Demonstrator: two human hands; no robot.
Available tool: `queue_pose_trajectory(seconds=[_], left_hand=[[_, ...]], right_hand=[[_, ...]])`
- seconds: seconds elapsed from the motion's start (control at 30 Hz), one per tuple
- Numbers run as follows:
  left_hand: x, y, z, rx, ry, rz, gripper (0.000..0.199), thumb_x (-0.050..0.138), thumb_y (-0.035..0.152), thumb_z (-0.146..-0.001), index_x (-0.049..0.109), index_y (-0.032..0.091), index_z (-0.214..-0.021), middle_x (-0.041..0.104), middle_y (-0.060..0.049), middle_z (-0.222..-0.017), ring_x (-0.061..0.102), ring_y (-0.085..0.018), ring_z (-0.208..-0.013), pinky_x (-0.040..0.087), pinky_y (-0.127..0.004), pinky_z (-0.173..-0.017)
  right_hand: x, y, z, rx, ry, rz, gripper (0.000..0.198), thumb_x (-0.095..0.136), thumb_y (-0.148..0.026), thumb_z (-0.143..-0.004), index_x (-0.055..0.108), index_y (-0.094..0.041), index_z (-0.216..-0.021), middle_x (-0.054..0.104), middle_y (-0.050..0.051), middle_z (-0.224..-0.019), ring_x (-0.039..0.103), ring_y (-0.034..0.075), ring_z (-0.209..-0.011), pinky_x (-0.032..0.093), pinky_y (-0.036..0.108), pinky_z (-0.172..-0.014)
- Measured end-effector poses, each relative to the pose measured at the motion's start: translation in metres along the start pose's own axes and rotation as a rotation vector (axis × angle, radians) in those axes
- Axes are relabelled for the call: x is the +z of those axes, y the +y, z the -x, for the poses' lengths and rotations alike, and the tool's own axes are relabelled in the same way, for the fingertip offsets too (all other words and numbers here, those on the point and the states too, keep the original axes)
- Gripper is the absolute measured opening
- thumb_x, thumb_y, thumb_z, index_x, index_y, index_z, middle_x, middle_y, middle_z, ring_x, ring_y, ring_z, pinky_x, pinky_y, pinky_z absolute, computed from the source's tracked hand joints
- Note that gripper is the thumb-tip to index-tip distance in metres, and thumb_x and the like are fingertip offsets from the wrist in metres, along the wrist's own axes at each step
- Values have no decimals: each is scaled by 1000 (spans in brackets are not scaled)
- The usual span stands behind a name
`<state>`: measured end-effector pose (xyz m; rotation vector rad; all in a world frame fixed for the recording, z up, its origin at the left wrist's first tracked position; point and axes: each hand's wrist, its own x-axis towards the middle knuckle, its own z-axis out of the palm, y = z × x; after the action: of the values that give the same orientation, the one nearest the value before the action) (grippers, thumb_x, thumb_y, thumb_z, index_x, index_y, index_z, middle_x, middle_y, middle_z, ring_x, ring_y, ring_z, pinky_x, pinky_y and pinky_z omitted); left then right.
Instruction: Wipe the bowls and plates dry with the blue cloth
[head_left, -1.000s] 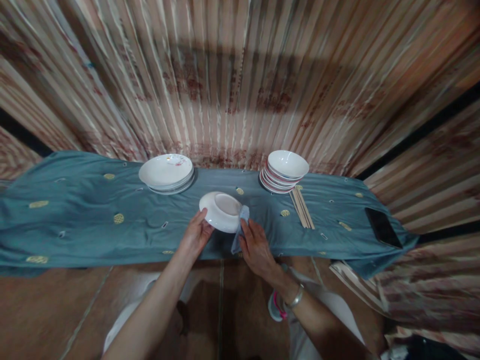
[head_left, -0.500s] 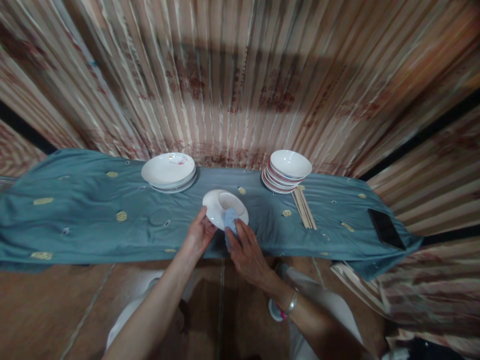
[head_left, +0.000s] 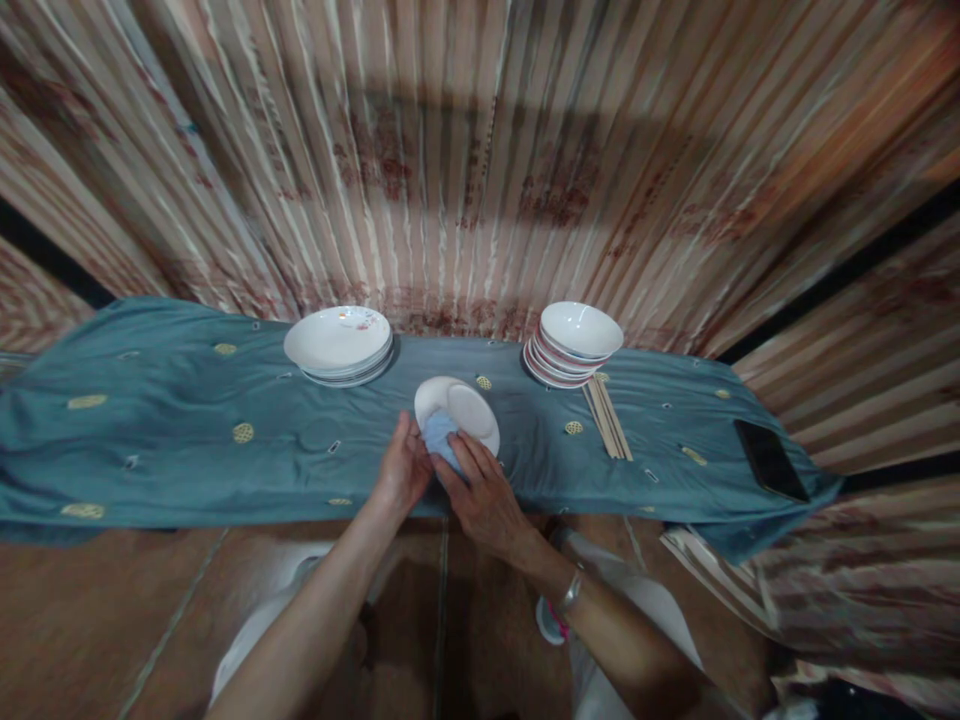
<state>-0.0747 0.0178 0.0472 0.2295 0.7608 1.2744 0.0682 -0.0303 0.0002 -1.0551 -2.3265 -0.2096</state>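
A white dish (head_left: 480,412) with a raised inner ring is held tilted above the front part of the table, near the middle. My left hand (head_left: 403,468) is closed at the dish's lower left edge, its thumb and fingers partly hidden there. In my right hand (head_left: 484,500) is a crumpled light blue cloth (head_left: 441,432). The cloth presses on the left part of the dish, and my right fingers lie over it and the dish's lower edge. I cannot tell whether the dish's inner or under side faces me.
A stack of white plates (head_left: 337,342) stands at the back left. Stacked bowls (head_left: 577,335) stand at the back right, with several chopsticks (head_left: 609,420) beside them. A dark phone (head_left: 769,460) lies at the right end of the green tablecloth (head_left: 180,430). Striped curtains (head_left: 435,200) hang behind.
The blue cloth has moved left across the dish with my right hand, uncovering the inner ring. The dish has shifted slightly right, and my left fingers have shifted at its edge.
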Motion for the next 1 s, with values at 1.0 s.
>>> queue_pose_trajectory(seconds=[1.0], left_hand=[[2, -24, 6, 23, -238, -194, 35, 90, 35, -59, 76, 16, -85, 77, -6, -84, 72, -27, -97, 55, -37, -89]], right_hand=[[-17, 34, -56, 197, 108, -163, 40, 40, -24, -98, 59, -15, -132, 50, 17, -145, 40, 28, -140, 34, 50, -116]])
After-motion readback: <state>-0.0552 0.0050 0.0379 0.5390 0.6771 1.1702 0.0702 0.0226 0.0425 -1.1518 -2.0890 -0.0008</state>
